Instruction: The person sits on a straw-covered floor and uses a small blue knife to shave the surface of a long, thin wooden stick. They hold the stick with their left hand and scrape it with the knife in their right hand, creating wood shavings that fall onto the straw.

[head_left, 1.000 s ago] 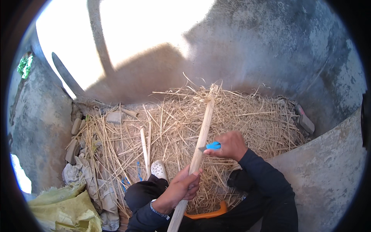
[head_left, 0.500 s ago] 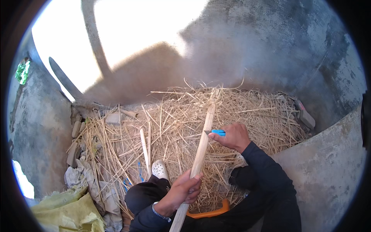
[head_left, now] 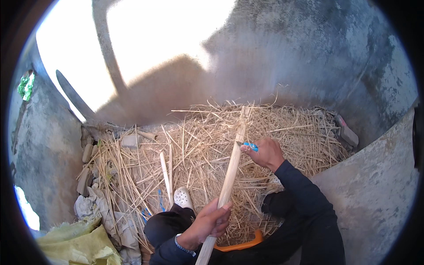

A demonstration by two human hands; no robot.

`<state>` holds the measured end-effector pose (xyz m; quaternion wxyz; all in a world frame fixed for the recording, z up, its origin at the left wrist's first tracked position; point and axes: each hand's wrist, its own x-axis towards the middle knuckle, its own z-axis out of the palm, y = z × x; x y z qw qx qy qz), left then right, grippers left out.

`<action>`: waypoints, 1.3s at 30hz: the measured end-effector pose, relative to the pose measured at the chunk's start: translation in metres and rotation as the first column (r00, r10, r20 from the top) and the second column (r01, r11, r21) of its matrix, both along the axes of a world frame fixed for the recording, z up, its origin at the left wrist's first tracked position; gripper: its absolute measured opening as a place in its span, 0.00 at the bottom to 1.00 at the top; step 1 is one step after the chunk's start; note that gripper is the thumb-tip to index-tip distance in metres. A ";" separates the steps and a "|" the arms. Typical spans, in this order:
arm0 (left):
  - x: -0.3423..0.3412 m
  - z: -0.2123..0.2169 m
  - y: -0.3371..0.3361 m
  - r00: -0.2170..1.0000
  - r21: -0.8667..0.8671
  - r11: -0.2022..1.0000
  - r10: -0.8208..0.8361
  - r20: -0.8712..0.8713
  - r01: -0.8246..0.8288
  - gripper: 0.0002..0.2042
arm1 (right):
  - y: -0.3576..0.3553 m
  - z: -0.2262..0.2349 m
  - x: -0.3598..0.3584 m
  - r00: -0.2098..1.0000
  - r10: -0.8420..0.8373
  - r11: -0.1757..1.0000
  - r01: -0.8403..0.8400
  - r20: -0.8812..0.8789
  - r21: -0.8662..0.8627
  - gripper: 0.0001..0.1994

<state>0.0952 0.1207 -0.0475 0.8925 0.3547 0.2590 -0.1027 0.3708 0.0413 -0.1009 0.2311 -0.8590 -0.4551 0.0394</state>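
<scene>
Keep the blue knife shallow (right hand grasping it), left hand wrapped firmly around the pale strip.

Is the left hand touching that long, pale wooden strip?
Touching: the head view shows the left hand closed around the long, pale wooden strip.

Left fingers grip strip; right fingers hold blue knife.
</scene>
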 end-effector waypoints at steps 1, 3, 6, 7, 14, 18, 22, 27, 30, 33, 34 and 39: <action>-0.003 0.000 0.001 1.000 -0.002 1.000 0.010 0.001 -0.010 0.09 | 0.001 0.006 -0.012 0.999 0.002 1.000 -0.001 -0.038 0.016 0.40; -0.003 -0.004 0.007 1.000 -0.039 0.999 0.011 0.014 -0.010 0.08 | -0.003 0.010 -0.040 0.989 0.138 0.988 -0.133 -0.060 0.080 0.39; -0.004 -0.003 0.006 1.000 -0.022 1.000 0.003 0.016 -0.003 0.08 | -0.004 -0.001 -0.041 0.977 0.204 0.979 -0.205 0.066 0.015 0.40; -0.005 -0.002 0.003 1.000 -0.007 1.000 -0.001 0.009 0.001 0.08 | 0.001 -0.008 -0.022 0.993 0.092 0.993 -0.097 0.080 0.068 0.41; -0.001 -0.010 -0.007 0.999 -0.020 0.999 -0.038 -0.006 0.038 0.09 | 0.001 -0.024 0.052 0.985 -0.110 0.993 0.105 0.131 0.045 0.41; 0.002 -0.017 0.003 0.999 -0.092 0.996 -0.005 0.036 0.009 0.09 | -0.005 0.000 0.003 0.999 0.000 1.000 0.000 -0.038 -0.015 0.40; -0.001 -0.020 0.012 0.996 -0.134 0.990 0.046 0.078 -0.035 0.09 | -0.015 0.013 -0.065 0.963 0.267 0.964 -0.267 -0.037 0.008 0.37; -0.004 -0.013 0.010 0.997 -0.080 0.996 0.052 0.057 -0.047 0.09 | -0.004 0.003 -0.043 0.987 0.153 0.987 -0.155 -0.050 -0.035 0.36; -0.005 -0.013 0.010 0.998 -0.064 0.997 0.045 0.051 -0.041 0.09 | -0.004 -0.003 -0.034 0.984 0.134 0.991 -0.130 -0.119 0.042 0.37; -0.005 -0.014 0.013 0.995 -0.056 0.997 0.059 0.079 -0.054 0.10 | -0.012 0.005 -0.076 0.943 0.332 0.943 -0.332 0.001 0.010 0.38; -0.007 -0.015 0.012 0.995 -0.053 0.997 0.057 0.079 -0.053 0.10 | -0.014 0.007 -0.080 0.943 0.331 0.943 -0.331 -0.021 0.017 0.38; -0.006 -0.011 0.013 0.995 -0.025 0.998 0.063 0.076 -0.061 0.10 | -0.006 -0.003 -0.061 0.949 0.299 0.953 -0.303 0.098 0.030 0.38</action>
